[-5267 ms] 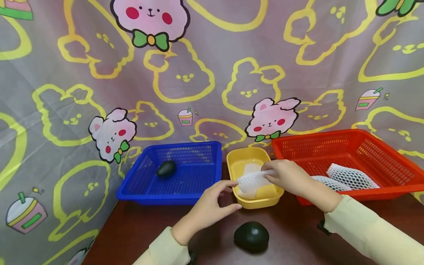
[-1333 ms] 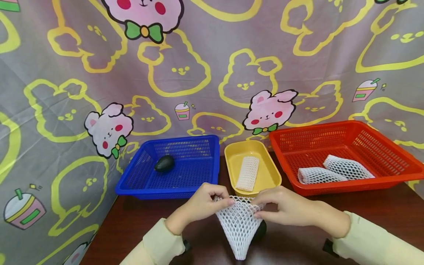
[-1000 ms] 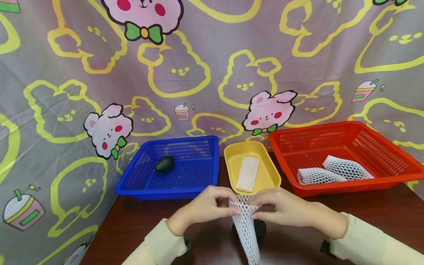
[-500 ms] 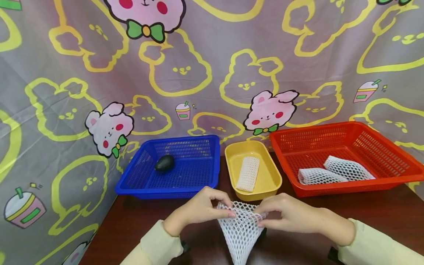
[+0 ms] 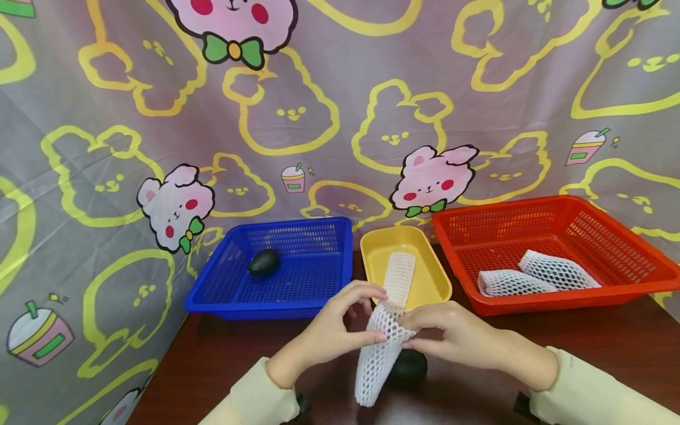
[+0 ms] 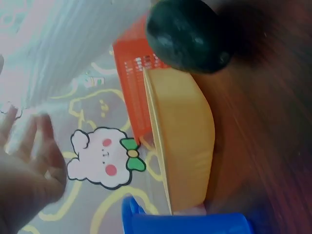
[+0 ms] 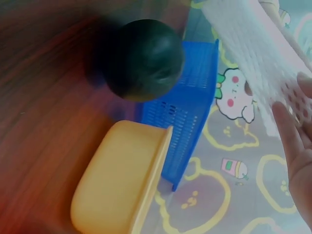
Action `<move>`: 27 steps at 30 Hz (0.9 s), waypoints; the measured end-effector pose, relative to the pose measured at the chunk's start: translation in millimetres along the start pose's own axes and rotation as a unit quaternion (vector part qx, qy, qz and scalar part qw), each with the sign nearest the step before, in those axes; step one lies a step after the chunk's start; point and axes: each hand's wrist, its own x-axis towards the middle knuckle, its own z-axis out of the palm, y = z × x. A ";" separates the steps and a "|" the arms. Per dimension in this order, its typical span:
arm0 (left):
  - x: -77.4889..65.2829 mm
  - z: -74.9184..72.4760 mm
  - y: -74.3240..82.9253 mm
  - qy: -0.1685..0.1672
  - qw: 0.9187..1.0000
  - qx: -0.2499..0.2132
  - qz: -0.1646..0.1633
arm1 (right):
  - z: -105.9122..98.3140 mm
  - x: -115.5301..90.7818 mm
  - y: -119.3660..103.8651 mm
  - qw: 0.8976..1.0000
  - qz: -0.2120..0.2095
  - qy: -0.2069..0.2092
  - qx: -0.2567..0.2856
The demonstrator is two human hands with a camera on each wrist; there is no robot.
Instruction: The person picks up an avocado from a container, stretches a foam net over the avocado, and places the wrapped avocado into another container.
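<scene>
A white foam net sleeve (image 5: pixel 374 360) hangs above the table, its lower end slanting left. At its upper rim my right hand (image 5: pixel 451 333) pinches the mesh between thumb and fingers. My left hand (image 5: pixel 334 324) is on the sleeve's other side, thumb against the mesh and fingers spread apart from it; the left wrist view shows these fingers (image 6: pixel 44 131) loose and blurred. Behind and below the sleeve, a dark green avocado (image 5: pixel 409 369) lies on the table, partly covered in the head view. Both wrist views show it whole, as in the right one, where the avocado (image 7: pixel 146 61) is near the tubs.
A yellow tub (image 5: pixel 432 277) with another flat net sleeve (image 5: pixel 399 274) stands just beyond my hands. To the left, a blue basket (image 5: pixel 313 283) contains one avocado (image 5: pixel 264 262). A red basket (image 5: pixel 499 230) at right has two netted items (image 5: pixel 558 273). Patterned cloth hangs behind.
The net sleeve came out of the yellow tub to above the table avocado. Since half a second ago its stretched mouth has narrowed, its lower end swung left, and my left fingers have spread.
</scene>
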 end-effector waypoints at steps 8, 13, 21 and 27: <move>0.6 6.5 1.8 -0.045 0.989 -0.088 -0.106 | 4.6 11.4 -0.2 0.994 -0.024 0.070 -0.086; 2.9 11.0 4.6 -0.035 0.988 -0.074 -0.130 | 5.9 15.1 -0.8 0.990 -0.039 0.084 -0.105; 6.6 9.0 6.9 -0.011 0.990 -0.023 -0.141 | 2.0 15.9 -2.8 0.992 -0.025 0.073 -0.098; 7.5 2.1 6.0 -0.012 0.990 0.015 -0.143 | -7.4 16.4 -5.9 0.995 -0.007 0.050 -0.088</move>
